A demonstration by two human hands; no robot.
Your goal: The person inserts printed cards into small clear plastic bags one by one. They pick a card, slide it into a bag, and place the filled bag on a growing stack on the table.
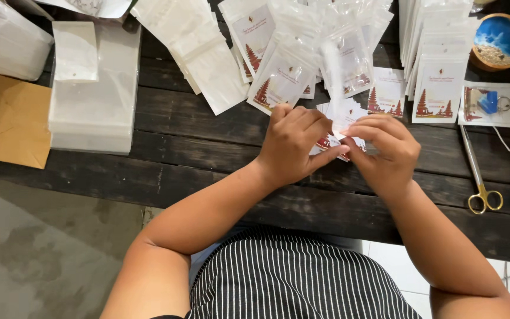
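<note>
My left hand (293, 145) and my right hand (385, 147) meet over the dark wooden table (208, 171), both pinching a small white printed card (345, 112) with red tree pictures. More such cards lie under my fingers. Just beyond them a loose pile of clear plastic pouches holding cards (302, 53) spreads across the table. My forearms reach in from the bottom, above a striped garment.
A stack of clear empty bags (92, 100) and a brown envelope (7, 121) lie at left. At right stand a stack of printed cards (438, 65), a blue bowl (500, 40), a bagged keychain (494, 103) and gold-handled scissors (479, 177).
</note>
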